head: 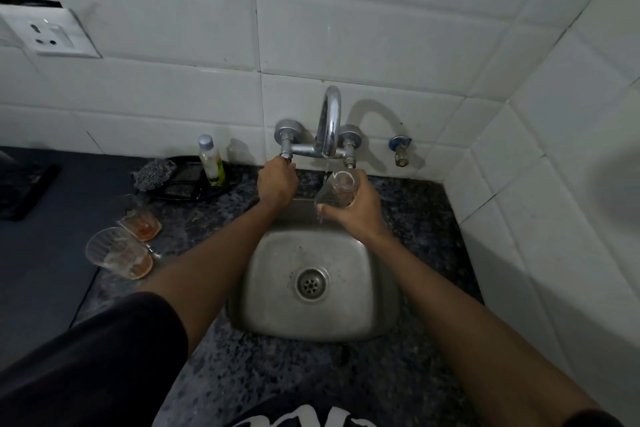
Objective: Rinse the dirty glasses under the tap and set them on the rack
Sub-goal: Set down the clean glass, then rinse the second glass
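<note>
Landmark: the steel sink (375, 288), set into a speckled dark stone counter (221, 374).

Directly behind the sink, on the white tiled wall (173, 94), the chrome tap (329, 125) arches forward. A thin stream of water (325, 170) falls from its spout toward the sink's rear edge.

Right hand (356, 208): over the rear right of the sink, fingers and thumb wrapped round a clear glass (337, 189). The glass is tilted, mouth toward the tap, its rim meeting the stream (water trickles off below the thumb).

Left hand (277, 180): above the rear left of the sink, fingers curled closed on the tap's left handle (286, 154); the handle itself is mostly hidden under the knuckles.

Left of the sink, on the counter: two more glasses. The nearer one (117, 251) and the farther one (140, 220) both show orange residue at the base. They stand just beside each other; whether they touch, cannot tell.

Behind-left of the sink, against the wall: a small bottle with a pale cap (210, 161), upright, beside a dark tray (183, 184) with a grey scrubber (152, 172) on it.

Behind-right of the sink: a small wall valve (400, 149).

Far left of the sink, high on the wall: a white socket plate (48, 33).

Drain (311, 284) sits mid-basin.
</note>
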The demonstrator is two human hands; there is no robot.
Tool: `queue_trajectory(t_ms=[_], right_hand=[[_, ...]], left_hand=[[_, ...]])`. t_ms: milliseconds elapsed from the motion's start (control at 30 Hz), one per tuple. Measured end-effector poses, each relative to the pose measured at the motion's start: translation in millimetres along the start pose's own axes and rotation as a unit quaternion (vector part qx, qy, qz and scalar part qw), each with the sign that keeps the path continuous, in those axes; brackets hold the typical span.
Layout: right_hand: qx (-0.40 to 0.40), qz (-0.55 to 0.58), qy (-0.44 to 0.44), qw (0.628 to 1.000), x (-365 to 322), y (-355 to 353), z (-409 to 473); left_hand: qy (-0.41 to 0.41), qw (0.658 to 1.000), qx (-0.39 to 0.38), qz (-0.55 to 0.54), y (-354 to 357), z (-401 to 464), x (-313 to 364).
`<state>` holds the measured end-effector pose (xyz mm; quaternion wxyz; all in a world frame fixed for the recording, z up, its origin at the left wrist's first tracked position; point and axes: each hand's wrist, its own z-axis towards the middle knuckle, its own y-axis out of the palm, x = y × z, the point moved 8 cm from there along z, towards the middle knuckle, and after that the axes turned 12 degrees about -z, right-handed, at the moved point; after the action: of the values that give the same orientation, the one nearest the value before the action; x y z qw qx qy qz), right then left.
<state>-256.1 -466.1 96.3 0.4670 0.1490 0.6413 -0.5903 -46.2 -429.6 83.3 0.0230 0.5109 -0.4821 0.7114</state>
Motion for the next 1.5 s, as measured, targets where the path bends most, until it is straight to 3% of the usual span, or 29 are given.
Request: queue_trajectory(t_ms=[133, 667, 933, 1067, 1167, 1333, 1500], right_hand=[[-0.022, -0.015, 0.008, 1.0, -1.6, 4.7, -0.7], [0.03, -0.035, 0.005, 0.999, -6.7, -3.4, -17.9], [0.003, -0.051, 0.015, 0.999, -1.2, 5.8, -24.6], [0.011, -0.052, 0.014, 0.998, 2.2, 10.8, -25.6], [-0.041, -0.077, 0.016, 0.996, 4.0, 21.8, -27.6], [-0.061, -0.08, 0.011, 0.995, 4.5, 25.2, -33.9], [-0.047, -0.065, 0.004, 0.997, 8.1, 20.8, -41.1]], left_hand=[[0.001, 1.0, -0.006, -0.003, 1.0, 0.0, -0.9], [0.03, 0.998, -0.031, 0.038, -4.3, 1.1, -1.7], [-0.019, 0.998, -0.055, 0.018, -5.2, -12.1, -21.4], [-0.011, 0.998, -0.065, 0.021, -8.2, -19.5, -27.8], [-0.01, 0.998, -0.06, 0.027, -12.2, -28.9, -32.9], [-0.002, 0.998, -0.05, 0.029, -15.0, -49.2, -37.9], [-0.003, 0.998, -0.045, 0.033, -10.8, -73.2, -35.6]])
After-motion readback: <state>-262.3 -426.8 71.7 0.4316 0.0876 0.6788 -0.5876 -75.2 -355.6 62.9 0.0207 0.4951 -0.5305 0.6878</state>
